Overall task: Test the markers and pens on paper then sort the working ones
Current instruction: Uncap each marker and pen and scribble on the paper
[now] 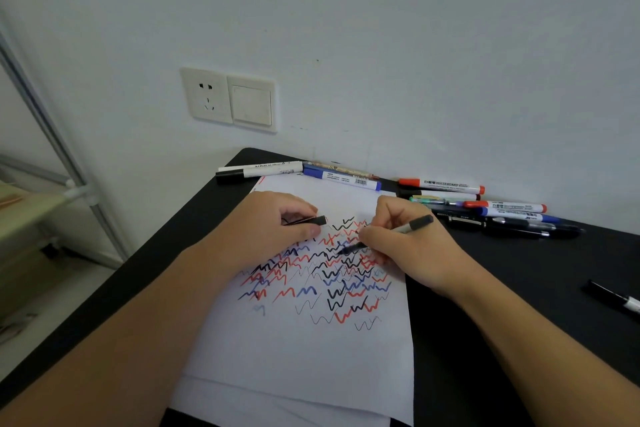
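Right hand [408, 246] sits at the centre of the frame, fingers wrapped round a grey-and-black pen [388, 236], tip down on the paper [304, 350] among the squiggles. The pen's black back end sticks up toward two o'clock. Left hand [273, 222] lies just over at nine o'clock of the right, resting on the sheet's upper left part, thumb and fingers pinching a black pen cap [308, 220] that points toward the right hand.

The paper lies on the black desk [519, 322], running from the middle down to six o'clock, its upper half crowded with black, red and blue zigzags [332, 274]; thin grey ones trail below. A second sheet edge peeks out under it at the bottom.

Up at twelve o'clock, against the wall, a group of markers: a white one with a black cap [256, 172], and a blue-capped one [341, 177] beside it, touching the top edge of the paper. Over at two o'clock, a bigger pile [498, 211]: a red-capped whiteboard marker [441, 185], another red-capped one, blue ones, and dark pens stacked close together. Far out at three to four o'clock, one black marker [613, 298] lies alone at the frame's edge, well apart from the rest.

On the wall at eleven o'clock, a socket [206, 95] and a switch [251, 106] sit side by side.
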